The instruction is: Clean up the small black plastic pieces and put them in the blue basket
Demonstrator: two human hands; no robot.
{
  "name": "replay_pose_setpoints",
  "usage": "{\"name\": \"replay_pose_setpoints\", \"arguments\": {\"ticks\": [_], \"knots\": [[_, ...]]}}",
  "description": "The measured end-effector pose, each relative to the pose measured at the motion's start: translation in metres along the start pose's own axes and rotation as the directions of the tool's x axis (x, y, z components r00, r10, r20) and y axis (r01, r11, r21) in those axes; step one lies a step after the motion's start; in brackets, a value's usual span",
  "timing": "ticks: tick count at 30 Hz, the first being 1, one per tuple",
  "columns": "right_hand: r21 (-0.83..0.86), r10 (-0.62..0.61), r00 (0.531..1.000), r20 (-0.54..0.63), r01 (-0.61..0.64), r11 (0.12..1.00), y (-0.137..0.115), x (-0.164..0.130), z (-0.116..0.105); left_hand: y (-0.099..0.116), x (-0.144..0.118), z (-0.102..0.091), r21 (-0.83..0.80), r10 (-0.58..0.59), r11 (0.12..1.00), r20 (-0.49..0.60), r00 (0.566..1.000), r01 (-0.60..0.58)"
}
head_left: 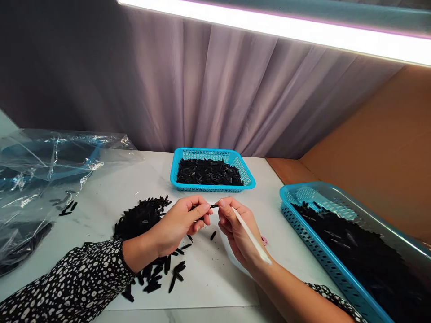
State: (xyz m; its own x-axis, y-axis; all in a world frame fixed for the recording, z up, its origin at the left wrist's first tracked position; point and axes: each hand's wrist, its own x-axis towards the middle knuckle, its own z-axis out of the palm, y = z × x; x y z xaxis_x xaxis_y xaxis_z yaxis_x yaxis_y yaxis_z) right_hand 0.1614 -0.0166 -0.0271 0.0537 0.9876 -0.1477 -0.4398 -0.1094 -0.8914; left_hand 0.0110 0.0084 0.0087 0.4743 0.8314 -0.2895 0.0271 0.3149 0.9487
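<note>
Between my two hands is a small slim black piece (214,206), its middle showing in the gap. My left hand (180,222) is closed, with thumb and fingers pinching the piece's left end. My right hand (240,233) is closed around a slim white-handled tool (251,235) that slants back over the wrist; its tip is hidden by the fingers, which meet the piece's right end. A heap of similar black pieces (139,220) lies beyond and beneath my left forearm, and several loose ones are scattered below the hands. What the black pieces are, I cannot tell.
A blue perforated basket (213,188) of black pieces stands at the back. To the right is a larger blue basket (323,255), heaped with black pieces. Clear plastic bags (54,166) spread over the left side. A pink object (265,241) peeks out beside my right hand.
</note>
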Motion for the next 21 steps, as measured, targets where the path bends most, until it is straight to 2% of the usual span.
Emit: {"name": "replay_pose_setpoints", "arguments": {"ticks": [15, 21], "knots": [[0.083, 0.074, 0.985, 0.159, -0.088, 0.993, -0.0066, -0.0046, 0.0007, 0.0006, 0.0002, -0.002, 0.102, 0.176, 0.979, 0.033, 0.984, -0.179], [0.196, 0.131, 0.959, 0.253, -0.183, 0.963, -0.0059, -0.0035, -0.0017, 0.0013, -0.001, -0.0005, -0.004, 0.123, 0.992, 0.061, 0.991, -0.123]]}}
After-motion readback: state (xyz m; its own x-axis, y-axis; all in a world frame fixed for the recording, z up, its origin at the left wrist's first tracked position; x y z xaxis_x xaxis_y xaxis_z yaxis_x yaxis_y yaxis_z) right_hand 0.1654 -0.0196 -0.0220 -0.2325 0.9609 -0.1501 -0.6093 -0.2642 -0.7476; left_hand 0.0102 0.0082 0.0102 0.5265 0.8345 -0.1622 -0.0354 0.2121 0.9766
